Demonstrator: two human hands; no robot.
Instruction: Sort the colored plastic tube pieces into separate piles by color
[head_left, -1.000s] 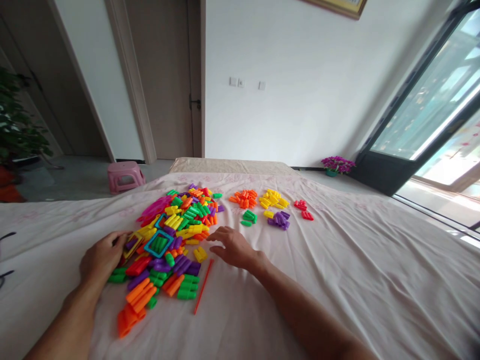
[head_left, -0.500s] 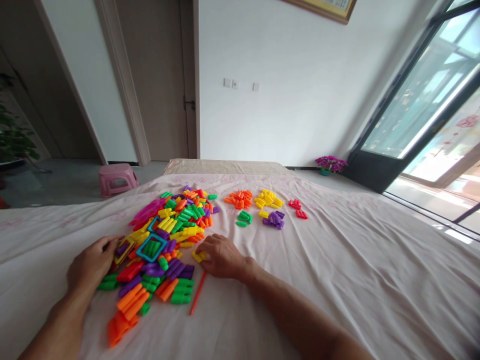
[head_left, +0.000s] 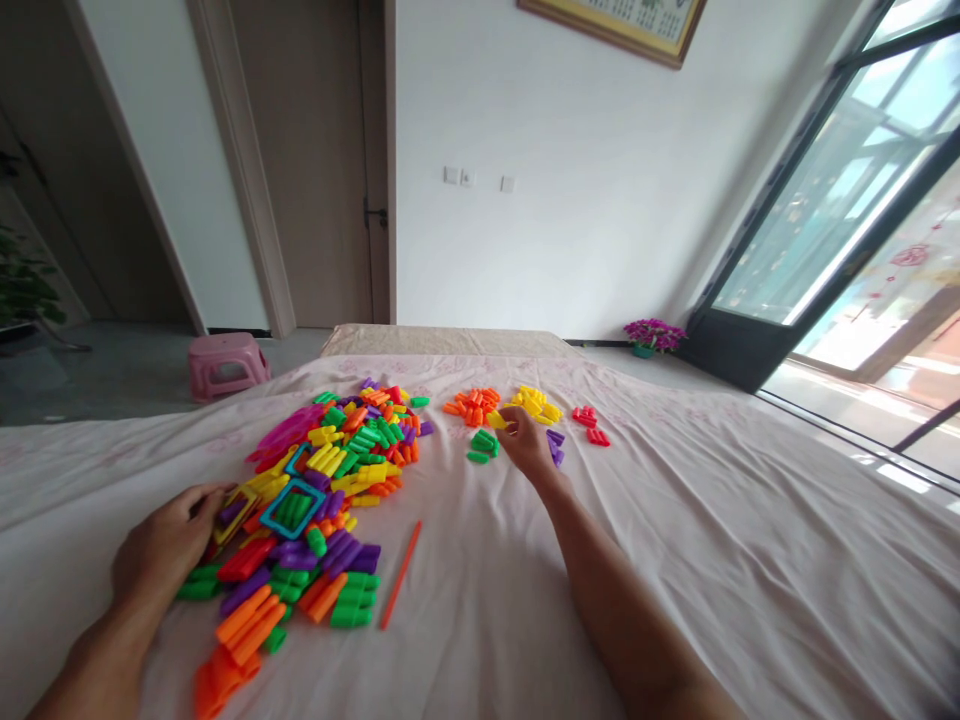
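My right hand (head_left: 527,440) reaches over the small sorted groups, its fingers pinched on a yellow plastic building block (head_left: 496,421). It hangs beside the yellow group (head_left: 537,404) and partly covers the purple blocks (head_left: 556,447). My left hand (head_left: 166,540) rests against the left edge of the big mixed pile (head_left: 341,545), fingers loosely extended and apart, next to a yellow square frame (head_left: 234,514). A blue square frame (head_left: 293,508) lies on the pile with green blocks showing through it. Part of the left fingers is hidden.
Orange (head_left: 472,407), green (head_left: 483,446) and red (head_left: 591,425) groups lie on the pale cloth (head_left: 712,540). An orange-red stick (head_left: 401,575) lies right of the pile. A pink stool (head_left: 228,366) stands beyond the table at left; a potted purple plant (head_left: 654,336) is at right.
My right hand has moved from the right side of the mixed pile, forward and right to the sorted groups, carrying the yellow block. My left hand stays by the pile. The view has tilted slightly.
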